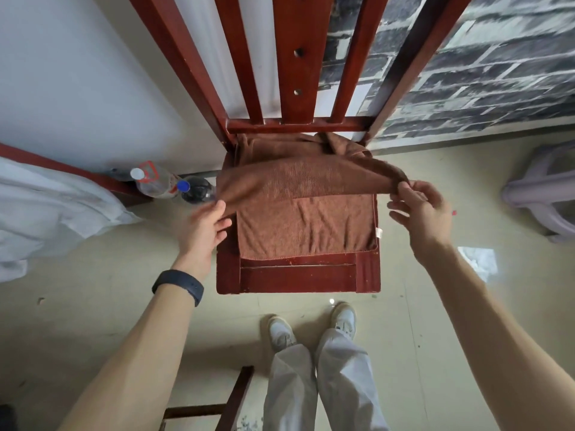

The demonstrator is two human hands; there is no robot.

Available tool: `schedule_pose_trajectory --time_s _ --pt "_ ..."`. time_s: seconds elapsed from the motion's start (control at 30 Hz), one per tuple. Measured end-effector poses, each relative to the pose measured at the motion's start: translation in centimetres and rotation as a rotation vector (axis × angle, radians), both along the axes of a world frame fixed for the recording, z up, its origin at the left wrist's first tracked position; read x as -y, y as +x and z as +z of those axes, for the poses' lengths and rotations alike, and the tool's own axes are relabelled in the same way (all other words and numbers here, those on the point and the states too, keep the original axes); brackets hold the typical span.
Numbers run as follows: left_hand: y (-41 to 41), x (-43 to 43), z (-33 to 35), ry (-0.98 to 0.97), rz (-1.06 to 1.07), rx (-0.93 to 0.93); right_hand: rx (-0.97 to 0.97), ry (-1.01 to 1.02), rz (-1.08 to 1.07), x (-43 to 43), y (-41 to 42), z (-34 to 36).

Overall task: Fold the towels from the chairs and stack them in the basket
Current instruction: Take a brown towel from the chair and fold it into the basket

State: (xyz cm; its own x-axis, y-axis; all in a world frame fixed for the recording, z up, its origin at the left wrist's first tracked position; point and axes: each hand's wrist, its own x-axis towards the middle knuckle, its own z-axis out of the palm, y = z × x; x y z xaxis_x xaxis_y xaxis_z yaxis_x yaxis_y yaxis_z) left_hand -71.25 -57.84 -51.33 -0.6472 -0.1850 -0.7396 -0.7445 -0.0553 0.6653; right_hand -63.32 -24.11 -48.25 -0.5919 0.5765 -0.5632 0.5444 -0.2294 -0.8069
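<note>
Now mid-fold, the brown towel (306,225) lies on the seat of the red wooden chair (298,275), its far edge lifted by the right hand (420,213) pinching one corner and the blurred left hand (203,231) seemingly pinching the other, next to be laid squarely toward the chair's front.

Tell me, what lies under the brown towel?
The towel lies on the red wooden chair seat; only the seat's front and side edges show. Whether anything else lies beneath is hidden by the cloth.
</note>
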Motion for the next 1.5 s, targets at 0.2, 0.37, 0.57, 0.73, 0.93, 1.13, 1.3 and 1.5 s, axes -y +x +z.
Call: schedule_pose_trajectory --time_s 0.2,0.37,0.57,0.73,0.93,1.13,1.3,1.5 --pt "5.9 0.3 -7.3 -0.468 -0.213 0.214 0.488 0.079 0.152 0.2 6.0 -9.6" --pt "6.6 -0.4 -8.5 -0.412 -0.15 0.196 0.534 0.107 0.157 0.4 6.5 -11.9" --pt "7.0 -0.2 -8.4 -0.482 -0.259 0.187 0.582 0.222 0.227 1.1 6.5 -11.6" --pt "6.9 -0.9 -8.1 -0.53 -0.376 0.185 0.595 0.12 0.132 1.3 6.4 -12.0" --pt "7.0 -1.4 -8.2 -0.402 -0.157 0.224 0.567 0.115 0.112 1.4 6.6 -12.7" --pt "6.6 -0.8 -7.8 -0.202 0.014 0.335 0.447 -0.048 -0.03 1.6 6.6 -12.1" --pt "5.9 0.5 -5.3 -0.075 -0.08 0.421 0.306 -0.211 -0.145 0.9 7.1 -9.5" --pt "5.4 2.0 0.3 0.049 -0.051 0.367 0.21 -0.415 -0.231 -0.2 7.2 -4.3"
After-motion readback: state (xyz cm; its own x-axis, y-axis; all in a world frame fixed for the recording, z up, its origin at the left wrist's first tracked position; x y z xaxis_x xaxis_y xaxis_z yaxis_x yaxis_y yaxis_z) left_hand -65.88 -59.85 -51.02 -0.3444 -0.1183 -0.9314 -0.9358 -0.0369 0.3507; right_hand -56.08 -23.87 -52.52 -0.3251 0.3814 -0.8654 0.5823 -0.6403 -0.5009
